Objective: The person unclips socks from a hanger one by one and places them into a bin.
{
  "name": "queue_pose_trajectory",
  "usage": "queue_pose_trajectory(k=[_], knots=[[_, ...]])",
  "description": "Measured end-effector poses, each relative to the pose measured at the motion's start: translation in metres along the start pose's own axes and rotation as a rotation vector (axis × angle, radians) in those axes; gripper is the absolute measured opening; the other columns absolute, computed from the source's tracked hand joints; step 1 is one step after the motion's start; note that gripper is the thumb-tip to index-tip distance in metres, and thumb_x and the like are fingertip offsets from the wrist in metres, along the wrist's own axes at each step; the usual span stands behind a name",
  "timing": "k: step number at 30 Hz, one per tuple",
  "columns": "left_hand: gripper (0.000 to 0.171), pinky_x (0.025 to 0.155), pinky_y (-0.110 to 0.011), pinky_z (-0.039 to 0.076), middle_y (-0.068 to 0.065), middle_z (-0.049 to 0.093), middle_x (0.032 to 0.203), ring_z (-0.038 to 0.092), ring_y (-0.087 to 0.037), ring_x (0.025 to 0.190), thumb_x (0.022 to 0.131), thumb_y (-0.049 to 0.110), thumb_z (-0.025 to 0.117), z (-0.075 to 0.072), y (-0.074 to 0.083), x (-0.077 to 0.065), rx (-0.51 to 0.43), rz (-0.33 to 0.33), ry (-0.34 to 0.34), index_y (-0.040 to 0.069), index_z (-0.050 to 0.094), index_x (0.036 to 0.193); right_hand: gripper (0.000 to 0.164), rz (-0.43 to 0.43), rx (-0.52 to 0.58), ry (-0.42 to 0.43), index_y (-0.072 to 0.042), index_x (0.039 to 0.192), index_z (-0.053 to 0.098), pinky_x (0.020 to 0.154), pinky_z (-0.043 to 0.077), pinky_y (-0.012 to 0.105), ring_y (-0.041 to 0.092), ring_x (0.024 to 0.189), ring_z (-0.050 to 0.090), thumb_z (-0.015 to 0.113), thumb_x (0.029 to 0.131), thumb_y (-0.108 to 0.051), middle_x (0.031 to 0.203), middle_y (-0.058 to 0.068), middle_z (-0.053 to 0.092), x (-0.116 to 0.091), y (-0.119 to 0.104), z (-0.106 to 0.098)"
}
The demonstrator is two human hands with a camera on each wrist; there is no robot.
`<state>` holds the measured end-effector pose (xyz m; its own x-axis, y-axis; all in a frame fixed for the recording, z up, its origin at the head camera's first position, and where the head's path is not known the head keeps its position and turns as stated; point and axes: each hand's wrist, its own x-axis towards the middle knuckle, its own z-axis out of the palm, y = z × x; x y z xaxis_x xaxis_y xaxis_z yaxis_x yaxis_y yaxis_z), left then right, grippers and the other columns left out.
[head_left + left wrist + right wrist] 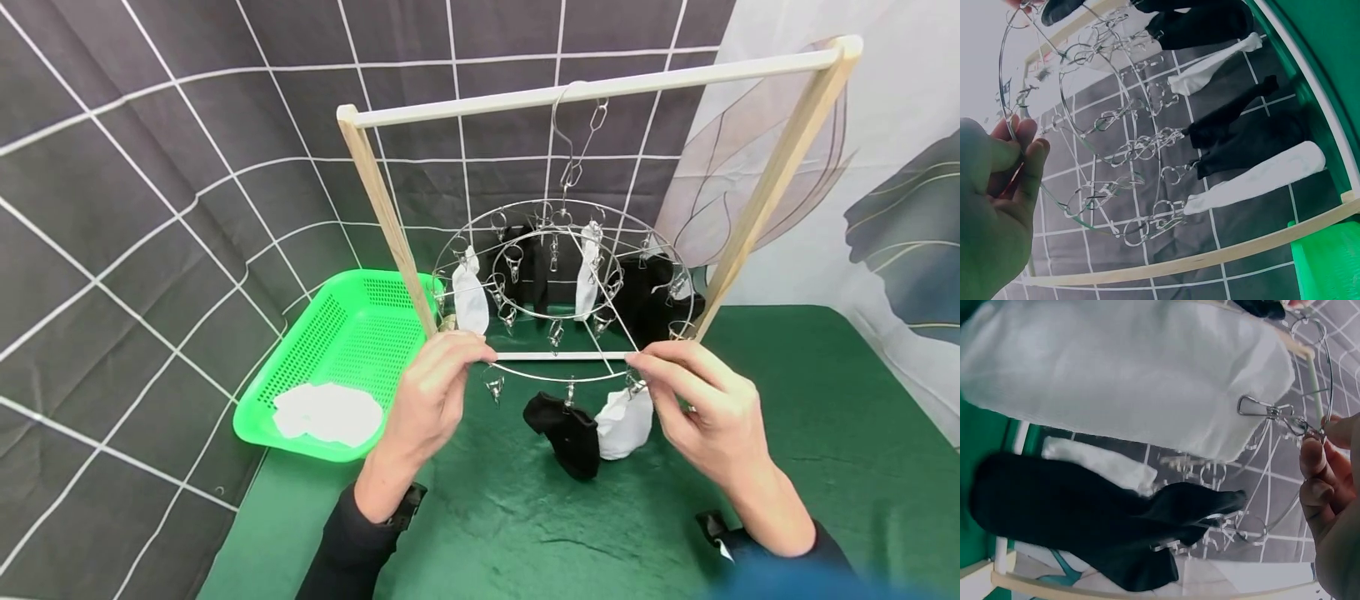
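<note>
A round wire sock hanger (540,378) with metal clips hangs by its hook from a wooden stand. Its outer ring is pinched between my left hand's (435,383) thumb and fingers at the near left. My right hand (708,400) pinches the same ring at the near right, beside a clip (1269,411) that bites a white sock (1135,375). Next to that sock a black sock (566,433) dangles from the near rim. Further round the ring hang a white sock (470,302) at left, another white sock (588,271) behind, and black socks (648,300).
The stand's white top bar (480,105) spans above, with a wooden leg (776,187) on each side. At left, a green plastic basket (322,446) holds white fabric (330,412). A green cloth (525,533) covers the table; a grid-patterned curtain (150,250) stands behind.
</note>
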<state>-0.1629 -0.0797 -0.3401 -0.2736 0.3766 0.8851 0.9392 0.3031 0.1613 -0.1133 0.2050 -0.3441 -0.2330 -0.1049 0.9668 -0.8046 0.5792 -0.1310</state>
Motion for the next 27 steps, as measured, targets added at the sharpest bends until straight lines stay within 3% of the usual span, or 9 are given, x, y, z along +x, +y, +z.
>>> queue_pose_trajectory(k=[5, 8, 12, 14, 16, 18, 21, 24, 27], knots=[[0.031, 0.092, -0.042, 0.051, -0.018, 0.07, 0.1, 0.062, -0.031, 0.102, 0.079, -0.021, 0.05, -0.001, 0.007, 0.005, 0.029, 0.017, 0.032, -0.004, 0.069, 0.098, 0.018, -0.029, 0.011, 0.006, -0.001, 0.083, 0.078, 0.043, 0.023, 0.019, 0.017, 0.06, 0.05, 0.06, 0.086, -0.001, 0.077, 0.017, 0.068, -0.002, -0.006, 0.006], [0.027, 0.092, -0.044, 0.051, -0.021, 0.068, 0.1, 0.061, -0.033, 0.103, 0.077, -0.016, 0.053, -0.002, 0.016, 0.01, 0.033, 0.049, 0.078, -0.007, 0.068, 0.098, 0.019, -0.046, -0.008, 0.01, -0.002, 0.083, 0.078, 0.043, 0.028, 0.022, 0.019, 0.06, 0.052, 0.06, 0.086, -0.003, 0.077, 0.017, 0.068, -0.003, -0.01, 0.01], [0.014, 0.071, -0.036, 0.055, -0.014, 0.067, 0.083, 0.063, -0.025, 0.079, 0.077, -0.005, 0.057, -0.003, 0.025, 0.007, -0.034, 0.115, 0.118, -0.004, 0.068, 0.086, 0.019, -0.064, -0.037, 0.035, -0.003, 0.083, 0.079, 0.049, 0.038, 0.03, 0.024, 0.065, 0.059, 0.061, 0.087, -0.004, 0.077, 0.015, 0.069, -0.004, -0.016, 0.017], [0.008, 0.056, -0.026, 0.05, -0.006, 0.065, 0.074, 0.057, -0.015, 0.065, 0.079, 0.003, 0.059, -0.002, 0.023, -0.002, -0.089, 0.09, 0.046, 0.003, 0.067, 0.081, 0.018, -0.065, -0.042, 0.045, -0.004, 0.083, 0.079, 0.052, 0.04, 0.034, 0.025, 0.066, 0.06, 0.061, 0.087, -0.004, 0.077, 0.014, 0.069, -0.004, -0.018, 0.019], [0.007, 0.047, -0.02, 0.043, 0.002, 0.064, 0.07, 0.051, -0.006, 0.057, 0.083, 0.014, 0.062, 0.0, 0.019, -0.013, -0.118, -0.016, -0.089, 0.01, 0.068, 0.081, 0.017, -0.066, -0.043, 0.049, -0.003, 0.083, 0.079, 0.053, 0.04, 0.035, 0.026, 0.067, 0.061, 0.062, 0.086, -0.003, 0.077, 0.014, 0.069, -0.004, -0.019, 0.02], [0.014, 0.045, -0.016, 0.038, 0.008, 0.065, 0.074, 0.047, -0.001, 0.057, 0.086, 0.029, 0.063, 0.003, 0.015, -0.025, -0.1, -0.184, -0.252, 0.016, 0.068, 0.087, 0.017, -0.065, -0.031, 0.043, -0.002, 0.084, 0.078, 0.053, 0.041, 0.033, 0.025, 0.068, 0.061, 0.062, 0.085, -0.002, 0.078, 0.015, 0.069, -0.004, -0.02, 0.021], [0.04, 0.052, -0.019, 0.045, 0.01, 0.065, 0.096, 0.051, -0.003, 0.064, 0.086, 0.05, 0.061, 0.012, 0.008, -0.04, -0.034, -0.419, -0.462, 0.02, 0.064, 0.111, 0.017, -0.063, -0.014, 0.031, -0.001, 0.086, 0.078, 0.05, 0.04, 0.029, 0.024, 0.069, 0.061, 0.061, 0.084, -0.001, 0.079, 0.015, 0.069, -0.003, -0.021, 0.021], [0.061, 0.063, -0.026, 0.053, 0.009, 0.057, 0.122, 0.056, -0.007, 0.084, 0.084, 0.057, 0.059, 0.025, -0.002, -0.051, -0.088, -0.563, -0.546, 0.022, 0.049, 0.133, 0.016, -0.06, 0.002, 0.024, 0.001, 0.088, 0.078, 0.052, 0.041, 0.03, 0.024, 0.07, 0.062, 0.062, 0.084, -0.002, 0.08, 0.016, 0.068, -0.003, -0.022, 0.022], [0.064, 0.072, -0.032, 0.056, 0.003, 0.05, 0.135, 0.055, -0.011, 0.108, 0.087, 0.043, 0.064, 0.04, -0.01, -0.059, -0.319, -0.617, -0.499, 0.02, 0.04, 0.142, 0.014, -0.051, 0.004, 0.021, 0.001, 0.089, 0.077, 0.055, 0.042, 0.033, 0.024, 0.068, 0.062, 0.066, 0.085, -0.004, 0.08, 0.016, 0.068, -0.003, -0.023, 0.022]])
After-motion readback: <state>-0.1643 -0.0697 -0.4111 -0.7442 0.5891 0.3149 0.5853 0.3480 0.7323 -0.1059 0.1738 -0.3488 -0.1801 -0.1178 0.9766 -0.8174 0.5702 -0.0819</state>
